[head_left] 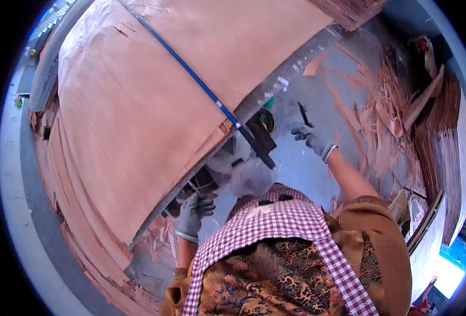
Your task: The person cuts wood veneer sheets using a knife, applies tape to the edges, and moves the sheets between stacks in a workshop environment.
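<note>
A large thin sheet of reddish wood veneer [154,95] lies on a stack of similar sheets. A long blue straightedge [191,73] runs across it, its dark end near the sheet's edge. My left hand [193,213], in a grey glove, is curled at the underside of the sheet's near edge. My right hand [312,138], also gloved, is held out to the right and grips a small dark knife [303,113] pointing upward, away from the sheet.
Torn veneer strips [380,116] litter the grey floor at right. More veneer sheets [444,147] lean in a stack at the far right. Scraps [159,247] lie below the table edge. A clear plastic bag [249,176] hangs by my waist.
</note>
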`<state>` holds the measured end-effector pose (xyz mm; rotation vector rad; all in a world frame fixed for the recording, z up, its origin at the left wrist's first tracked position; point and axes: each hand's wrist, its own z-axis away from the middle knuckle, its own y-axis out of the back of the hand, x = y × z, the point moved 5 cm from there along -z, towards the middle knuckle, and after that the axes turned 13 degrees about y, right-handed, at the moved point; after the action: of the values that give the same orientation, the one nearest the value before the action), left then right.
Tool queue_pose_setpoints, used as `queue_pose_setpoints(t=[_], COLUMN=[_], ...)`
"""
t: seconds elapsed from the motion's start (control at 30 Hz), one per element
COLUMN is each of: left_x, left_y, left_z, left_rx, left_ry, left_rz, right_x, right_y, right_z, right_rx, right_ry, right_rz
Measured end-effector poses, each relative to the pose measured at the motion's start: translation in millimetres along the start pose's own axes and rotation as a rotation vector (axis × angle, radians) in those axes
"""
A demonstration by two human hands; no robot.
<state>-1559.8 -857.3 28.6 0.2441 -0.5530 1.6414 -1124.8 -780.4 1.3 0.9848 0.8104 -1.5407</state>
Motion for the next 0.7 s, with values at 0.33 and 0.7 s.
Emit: queue_pose_setpoints(t=[0.33, 0.7], left_x=[1.6, -16.5], left_y=[-52.2, -74.7], left_z=[-18.4, -6.2], left_rx=[-0.190, 0.086], left_ry=[-0.044, -0.187], left_rz=[-0.278, -1.218], right_x=[35.1, -39.6], right_y=[-23.4, -114.8], right_z=[61.1, 20.4], right_rx=[-0.294, -0.477], right_ry=[-0.059, 0.238], right_rz=[-0.128, -0.382])
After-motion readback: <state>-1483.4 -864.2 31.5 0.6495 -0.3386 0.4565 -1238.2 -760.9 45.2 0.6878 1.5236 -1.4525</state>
